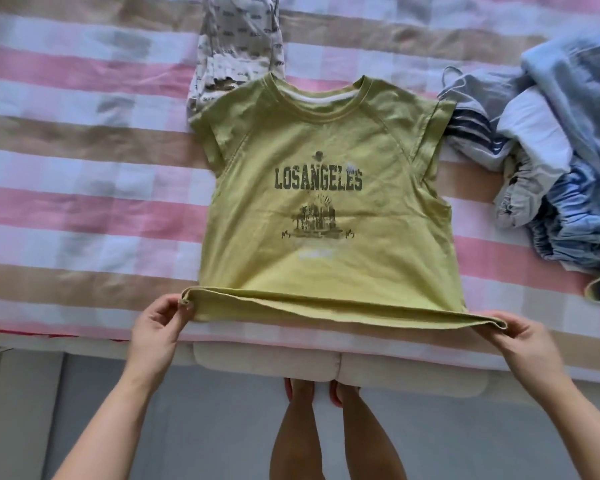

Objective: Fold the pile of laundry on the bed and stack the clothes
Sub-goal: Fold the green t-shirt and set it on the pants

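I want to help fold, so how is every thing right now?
green T-shirt, flat on the bed, print up, hem lifted
left hand, pinches the hem's left corner
right hand, pinches the hem's right corner
patterned garment, partly under the T-shirt's shoulder
laundry pile, crumpled and unfolded

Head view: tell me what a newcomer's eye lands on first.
The yellow-green T-shirt printed LOSANGELES lies flat, face up, mid-bed on the pink-striped sheet. The left hand and right hand each pinch a corner of its near hem. A rumpled blue-and-white laundry pile sits at the bed's right, a patterned white garment past the collar.
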{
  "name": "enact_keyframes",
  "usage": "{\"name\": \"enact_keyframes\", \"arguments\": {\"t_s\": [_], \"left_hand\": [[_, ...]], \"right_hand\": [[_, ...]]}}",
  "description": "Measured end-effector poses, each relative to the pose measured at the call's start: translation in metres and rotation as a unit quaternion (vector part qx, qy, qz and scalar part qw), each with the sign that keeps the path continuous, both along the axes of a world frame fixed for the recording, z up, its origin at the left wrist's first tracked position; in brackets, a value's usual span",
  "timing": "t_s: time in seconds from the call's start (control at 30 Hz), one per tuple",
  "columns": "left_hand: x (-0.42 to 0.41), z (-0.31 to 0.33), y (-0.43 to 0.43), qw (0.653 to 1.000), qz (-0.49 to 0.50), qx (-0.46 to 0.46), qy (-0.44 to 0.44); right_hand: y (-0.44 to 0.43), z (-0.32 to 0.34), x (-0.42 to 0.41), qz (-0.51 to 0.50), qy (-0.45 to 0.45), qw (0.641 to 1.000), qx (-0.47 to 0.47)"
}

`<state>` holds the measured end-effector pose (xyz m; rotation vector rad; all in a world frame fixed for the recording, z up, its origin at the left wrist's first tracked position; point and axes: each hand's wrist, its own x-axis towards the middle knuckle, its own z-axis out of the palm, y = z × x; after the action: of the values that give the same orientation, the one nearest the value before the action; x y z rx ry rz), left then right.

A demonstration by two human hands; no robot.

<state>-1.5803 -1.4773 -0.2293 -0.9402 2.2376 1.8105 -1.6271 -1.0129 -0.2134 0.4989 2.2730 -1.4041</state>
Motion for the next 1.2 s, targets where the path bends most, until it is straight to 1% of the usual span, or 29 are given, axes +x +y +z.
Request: {"name": "enact_keyframes", "arguments": {"t_s": [0.07, 0.17, 0.27, 0.33, 0.37, 0.47, 0.53, 0.6, 0.73, 0.9, 1.03, 1.13, 1.2], "left_hand": [[0.013, 0.006, 0.001, 1.0, -0.009, -0.009, -0.02], [0.043, 0.012, 0.003, 0.997, -0.005, -0.047, -0.058], [0.066, 0.018, 0.009, 0.994, 0.003, -0.078, -0.07], [0.067, 0.022, 0.015, 0.993, 0.02, -0.1, -0.055], [0.062, 0.023, 0.017, 0.991, 0.029, -0.119, -0.043], [0.028, 0.027, 0.022, 0.979, 0.05, -0.196, 0.011], [-0.006, 0.028, 0.024, 0.971, 0.062, -0.222, 0.056], [-0.042, 0.025, 0.026, 0.96, 0.088, -0.252, 0.082], [-0.114, 0.007, 0.023, 0.951, 0.126, -0.266, 0.098], [-0.181, -0.016, 0.012, 0.948, 0.099, -0.284, 0.108], [-0.211, -0.033, 0.005, 0.95, 0.071, -0.292, 0.087], [-0.22, -0.042, 0.001, 0.953, 0.044, -0.297, 0.046], [-0.222, -0.041, 0.001, 0.955, 0.048, -0.292, 0.027]], "right_hand": [[0.004, 0.006, 0.012, 0.014, -0.026, 0.999, 0.015], [0.012, 0.015, 0.036, 0.04, -0.068, 0.996, 0.042], [0.015, 0.023, 0.056, 0.06, -0.102, 0.991, 0.059], [0.014, 0.026, 0.059, 0.045, -0.093, 0.993, 0.053], [0.011, 0.028, 0.056, 0.032, -0.073, 0.996, 0.049], [-0.003, 0.033, 0.027, -0.026, 0.005, 1.0, 0.005], [-0.015, 0.034, -0.004, -0.069, 0.053, 0.996, -0.015], [-0.025, 0.03, -0.039, -0.109, 0.098, 0.989, -0.02], [-0.043, 0.008, -0.105, -0.152, 0.169, 0.974, 0.008], [-0.054, -0.022, -0.17, -0.164, 0.224, 0.957, 0.087], [-0.058, -0.04, -0.2, -0.152, 0.221, 0.953, 0.138], [-0.057, -0.051, -0.209, -0.15, 0.175, 0.955, 0.186], [-0.058, -0.052, -0.208, -0.166, 0.141, 0.957, 0.194]]}}
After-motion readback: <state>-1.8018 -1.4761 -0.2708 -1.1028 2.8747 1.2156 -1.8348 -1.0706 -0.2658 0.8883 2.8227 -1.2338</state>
